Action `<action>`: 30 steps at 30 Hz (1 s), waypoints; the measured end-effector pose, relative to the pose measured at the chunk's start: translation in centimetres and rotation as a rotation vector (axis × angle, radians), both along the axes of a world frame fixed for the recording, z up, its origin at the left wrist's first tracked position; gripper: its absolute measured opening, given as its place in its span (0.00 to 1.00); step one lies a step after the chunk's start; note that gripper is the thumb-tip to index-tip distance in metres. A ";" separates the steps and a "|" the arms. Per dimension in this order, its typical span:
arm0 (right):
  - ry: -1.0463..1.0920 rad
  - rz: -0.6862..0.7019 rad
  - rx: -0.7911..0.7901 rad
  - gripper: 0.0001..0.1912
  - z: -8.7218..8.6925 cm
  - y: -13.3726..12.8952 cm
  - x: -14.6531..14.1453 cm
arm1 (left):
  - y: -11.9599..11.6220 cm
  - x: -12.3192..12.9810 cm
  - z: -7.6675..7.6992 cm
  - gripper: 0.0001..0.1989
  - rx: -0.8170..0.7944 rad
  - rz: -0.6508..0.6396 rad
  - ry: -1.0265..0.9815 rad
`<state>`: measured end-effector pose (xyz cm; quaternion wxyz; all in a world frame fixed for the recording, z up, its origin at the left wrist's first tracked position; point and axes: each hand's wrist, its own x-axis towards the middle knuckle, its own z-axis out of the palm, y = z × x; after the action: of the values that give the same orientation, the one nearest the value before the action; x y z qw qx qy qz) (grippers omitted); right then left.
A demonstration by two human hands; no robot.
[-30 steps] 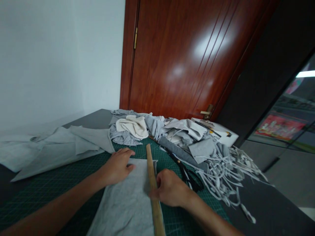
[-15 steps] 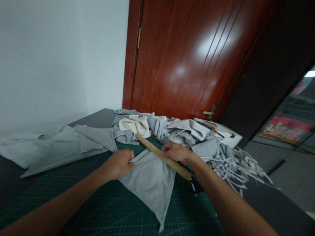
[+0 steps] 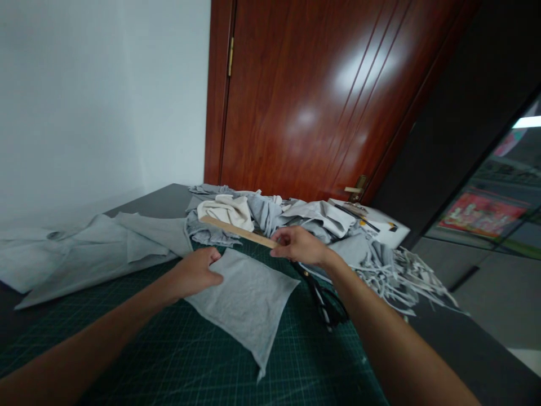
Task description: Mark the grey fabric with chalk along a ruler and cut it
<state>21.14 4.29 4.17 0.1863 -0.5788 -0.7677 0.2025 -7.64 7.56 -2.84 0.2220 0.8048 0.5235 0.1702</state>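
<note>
A flat piece of light grey cloth (image 3: 249, 293) lies on the green cutting mat (image 3: 169, 349) in front of me. My left hand (image 3: 198, 274) rests at the cloth's left edge, thumb and index finger apart; its other fingers are hidden. Between the fingertips of my right hand (image 3: 299, 246) is the near end of a wooden ruler (image 3: 240, 230), raised beyond the cloth's far edge. Black-handled scissors (image 3: 323, 299) lie on the mat beside my right forearm, their far end near the cloth's right corner.
A larger grey fabric sheet (image 3: 101, 248) spreads at the left. Behind the mat are heaped grey cloths (image 3: 264, 211), a cream cloth (image 3: 226, 210) and a white box (image 3: 386, 225). Thin fabric strips (image 3: 389, 282) tangle at the right. A wooden door (image 3: 304, 101) stands behind the table.
My right hand has lifted the ruler off the cloth and moved it away and left. The cloth lies flatter and further left. My left thumb and index finger have parted.
</note>
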 end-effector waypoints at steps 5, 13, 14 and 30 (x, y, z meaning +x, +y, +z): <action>-0.153 0.051 0.163 0.18 -1.5 2.0 -5.2 | -0.7 0.3 -0.1 0.16 0.024 -0.025 0.016; -0.333 -0.091 0.257 0.17 -1.6 1.0 -7.3 | -1.5 0.0 -0.2 0.14 -0.139 -0.077 -0.236; -0.353 -0.120 0.246 0.18 -1.4 0.3 -6.4 | -1.8 0.0 -0.1 0.15 -0.206 -0.070 -0.336; -0.605 -0.402 -0.157 0.22 -4.3 -12.9 3.6 | -5.7 2.5 1.2 0.23 -0.968 -0.169 -0.810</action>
<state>24.69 -8.63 -0.15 -0.0581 -0.7643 -0.6410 0.0400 -5.11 1.82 -1.66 0.7538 0.5235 0.3503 0.1871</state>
